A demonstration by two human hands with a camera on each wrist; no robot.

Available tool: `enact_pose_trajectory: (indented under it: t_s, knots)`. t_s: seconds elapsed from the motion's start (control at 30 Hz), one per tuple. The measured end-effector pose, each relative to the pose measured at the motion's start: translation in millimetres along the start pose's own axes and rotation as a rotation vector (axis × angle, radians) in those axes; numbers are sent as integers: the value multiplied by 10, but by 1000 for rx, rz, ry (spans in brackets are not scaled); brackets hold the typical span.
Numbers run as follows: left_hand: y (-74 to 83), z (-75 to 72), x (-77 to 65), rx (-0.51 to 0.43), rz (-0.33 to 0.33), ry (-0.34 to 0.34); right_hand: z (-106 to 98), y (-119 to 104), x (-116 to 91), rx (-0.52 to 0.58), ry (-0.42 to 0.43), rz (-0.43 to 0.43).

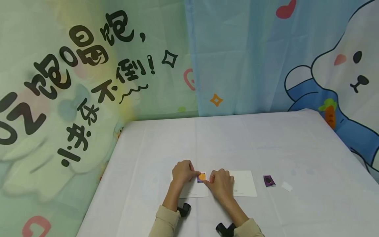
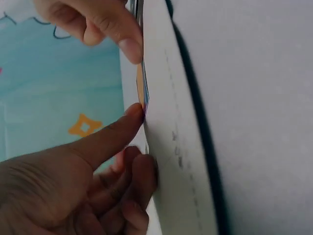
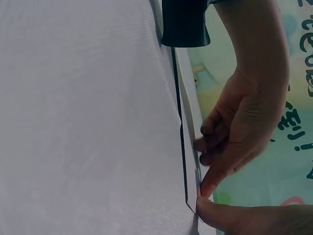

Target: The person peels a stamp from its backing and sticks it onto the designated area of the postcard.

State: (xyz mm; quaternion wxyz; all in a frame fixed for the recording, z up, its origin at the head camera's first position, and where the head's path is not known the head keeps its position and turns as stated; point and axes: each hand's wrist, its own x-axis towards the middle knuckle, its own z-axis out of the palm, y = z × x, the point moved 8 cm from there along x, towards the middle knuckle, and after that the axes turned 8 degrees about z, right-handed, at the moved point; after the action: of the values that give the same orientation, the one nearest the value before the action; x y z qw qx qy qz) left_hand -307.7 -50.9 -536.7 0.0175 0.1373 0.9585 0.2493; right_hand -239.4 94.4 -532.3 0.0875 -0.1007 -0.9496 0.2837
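A small purple square with an orange disc (image 1: pixel 202 177), like a sticker, lies on a white card (image 1: pixel 195 191). My left hand (image 1: pixel 183 171) touches its upper left corner with an outstretched thumb, its other fingers bent over the card. On the lower right corner rests the thumb of my right hand (image 1: pixel 221 184), whose fingers are curled. From the left wrist view, the left thumb (image 2: pixel 122 129) and the right thumb (image 2: pixel 129 49) meet the square from opposite sides. The square shows only edge-on there, so its underside is hidden.
A second white card (image 1: pixel 244 183) lies beside the right hand. Farther right are a dark purple square (image 1: pixel 268 180) and a small white scrap (image 1: pixel 287 186). Black wrist devices (image 1: pixel 184 209) sit at both wrists. Printed curtains (image 1: pixel 225 59) hang behind the white-covered table (image 1: pixel 231 141).
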Motion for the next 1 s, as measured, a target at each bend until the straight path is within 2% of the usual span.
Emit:
enact_pose_trajectory:
  t_s: [0.1,0.2,0.33,0.43,0.53,0.63,0.77,0.87,1.0]
  knots:
    - [84,-36,-12,2,83,52,15,-12,-3,22,16,-27]
    - [133,-85,-54,-7,131,117,28,-12,-15,69,43,-37]
    - [142,-206,-177,-8,153,246,-8,-29,-44,142,117,-71]
    - [127,-313,-316,15,153,341,-72,-81,-88,166,180,-131]
    - [107,-372,-453,64,165,372,-108,-157,-148,145,187,-194]
    - [90,-358,-570,138,199,318,-84,-244,-212,82,124,-268]
    - [28,-236,-698,190,222,148,25,-343,-303,-4,-17,-370]
    - [-55,-129,-774,154,198,26,106,-386,-362,-35,-113,-414]
    - [-152,-45,-844,85,160,-62,182,-416,-418,-64,-186,-433]
